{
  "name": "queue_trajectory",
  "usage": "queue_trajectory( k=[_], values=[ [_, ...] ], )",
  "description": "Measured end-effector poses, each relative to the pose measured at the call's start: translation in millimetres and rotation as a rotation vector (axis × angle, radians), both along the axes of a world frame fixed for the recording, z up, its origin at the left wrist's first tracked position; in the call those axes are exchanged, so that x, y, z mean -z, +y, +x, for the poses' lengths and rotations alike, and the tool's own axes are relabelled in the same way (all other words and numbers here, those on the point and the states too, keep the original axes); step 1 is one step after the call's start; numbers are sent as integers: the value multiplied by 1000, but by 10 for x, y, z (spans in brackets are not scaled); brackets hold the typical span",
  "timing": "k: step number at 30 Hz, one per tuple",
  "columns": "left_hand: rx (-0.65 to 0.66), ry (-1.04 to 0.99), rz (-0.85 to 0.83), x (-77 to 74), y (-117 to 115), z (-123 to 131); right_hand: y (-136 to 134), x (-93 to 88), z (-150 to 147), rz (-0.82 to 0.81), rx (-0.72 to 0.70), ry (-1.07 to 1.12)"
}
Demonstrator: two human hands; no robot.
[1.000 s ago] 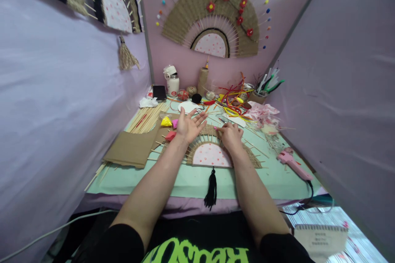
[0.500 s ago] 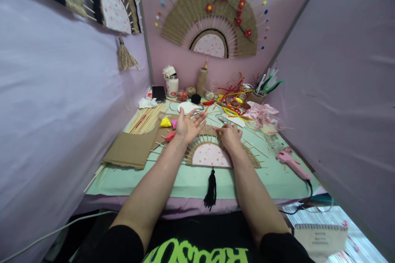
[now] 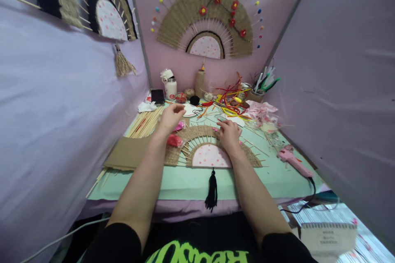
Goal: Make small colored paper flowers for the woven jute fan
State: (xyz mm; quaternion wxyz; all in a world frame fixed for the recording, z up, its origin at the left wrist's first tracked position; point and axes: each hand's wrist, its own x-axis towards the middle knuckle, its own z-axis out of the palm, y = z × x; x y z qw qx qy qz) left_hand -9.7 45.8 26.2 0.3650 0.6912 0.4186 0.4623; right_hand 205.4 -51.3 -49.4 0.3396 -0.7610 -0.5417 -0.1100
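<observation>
A half-round woven fan with thin stick ribs lies flat on the table. At its base are a white half-disc dotted with pink and a black tassel. Small pink pieces rest on the weave. My right hand is over the fan's right part beside these pieces, fingers loosely bent and apart, holding nothing visible. Raised left of the fan, my left hand has curved fingers with a gap between them and nothing seen inside. Below it lie a red clay packet and a magenta packet.
Brown cardboard and thin sticks lie to the left. A pink glue gun with a cord is on the right. Pipe cleaners, a bottle and a tool cup stand along the back. Partition walls enclose three sides.
My left hand has moved left, turning from palm-up with spread fingers to curved fingers, and now covers the spot of the yellow packet. My right hand has drawn slightly off the pink pieces.
</observation>
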Motion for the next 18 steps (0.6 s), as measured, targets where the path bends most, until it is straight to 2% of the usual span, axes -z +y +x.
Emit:
queue_trajectory(
  k=[2,4,6,8,10,12,16,18],
  values=[
    [-50,326,91,77,86,-98,-8,-13,-46,-7,-42,4],
    [-8,578,124,185,129,-144,-19,-25,-88,-7,-87,4],
    [14,755,118,292,137,-139,-31,-37,-119,2,-126,10],
    [25,836,100,367,134,-105,-42,-48,-139,16,-153,24],
    [4,810,105,400,136,-64,-50,-63,-152,39,-184,47],
    [13,681,149,401,138,-23,-58,-89,-167,88,-242,78],
    [220,292,211,373,78,88,-87,-176,-242,296,-435,199],
    [288,197,218,364,10,153,-107,-221,-300,385,-524,269]
  ],
)
